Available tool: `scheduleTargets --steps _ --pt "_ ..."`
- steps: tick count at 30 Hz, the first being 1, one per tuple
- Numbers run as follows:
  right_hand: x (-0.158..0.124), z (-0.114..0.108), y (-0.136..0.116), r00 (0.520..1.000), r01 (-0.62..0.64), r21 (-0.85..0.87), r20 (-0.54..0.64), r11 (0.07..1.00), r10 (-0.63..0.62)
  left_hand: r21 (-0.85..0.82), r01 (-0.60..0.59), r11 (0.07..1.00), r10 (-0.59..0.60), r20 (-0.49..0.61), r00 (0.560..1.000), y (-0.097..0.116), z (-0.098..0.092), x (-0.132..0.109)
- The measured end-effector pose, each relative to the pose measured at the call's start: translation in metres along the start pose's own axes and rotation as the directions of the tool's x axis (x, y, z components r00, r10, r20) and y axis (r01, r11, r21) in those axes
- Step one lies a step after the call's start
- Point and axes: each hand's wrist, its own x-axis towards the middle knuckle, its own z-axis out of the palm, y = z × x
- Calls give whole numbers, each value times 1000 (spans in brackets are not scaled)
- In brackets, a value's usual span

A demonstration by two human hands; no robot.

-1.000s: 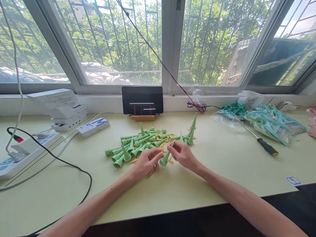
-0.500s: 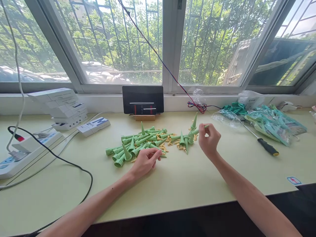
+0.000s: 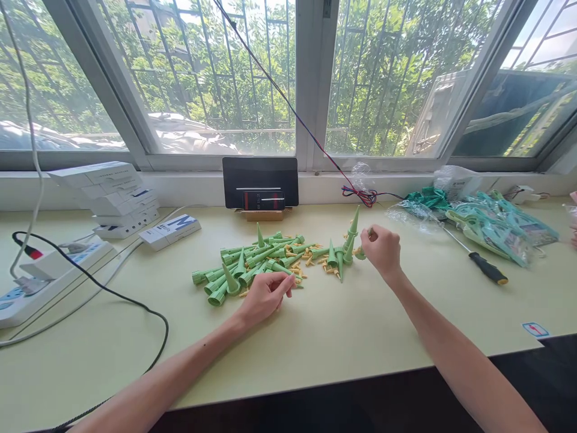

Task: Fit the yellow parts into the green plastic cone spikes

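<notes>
A heap of green plastic cone-shaped spikes (image 3: 229,276) lies on the table, with small yellow-tan pegs (image 3: 309,261) scattered along its right side. My left hand (image 3: 265,296) rests at the heap's near edge, thumb and fingers pinched together. A green tip shows beside these fingertips; what they hold, if anything, I cannot make out. Right of the heap, a smaller group of green spikes (image 3: 340,258) has some points up and one pointing toward me. My right hand (image 3: 384,248) is closed on a green spike (image 3: 360,253) beside that group, mostly hidden by the fingers.
White boxes (image 3: 121,192) and a power strip (image 3: 54,279) with cables stand at left. A phone (image 3: 264,200) leans on a dark tablet (image 3: 260,171) at the back. A screwdriver (image 3: 488,268) and bagged green items (image 3: 505,225) lie at right. A blurred pinkish shape shows at the right edge.
My right hand has turned and closed further round the green spike, which now points less out to the side. My left hand stays in place.
</notes>
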Motion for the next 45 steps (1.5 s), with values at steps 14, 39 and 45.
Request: scheduleTargets --steps 14,39,45 --pt "-2 -4 -3 994 -33 3 106 999 33 22 6 1000 -6 3 1000 0 0 0" --pt "5 -17 -19 963 163 198 -243 966 -113 56 -16 998 16 -4 1000 -1 0 0" --pt "15 -8 -14 979 181 205 51 962 -195 63 -5 998 5 6 1000 -2 1 0"
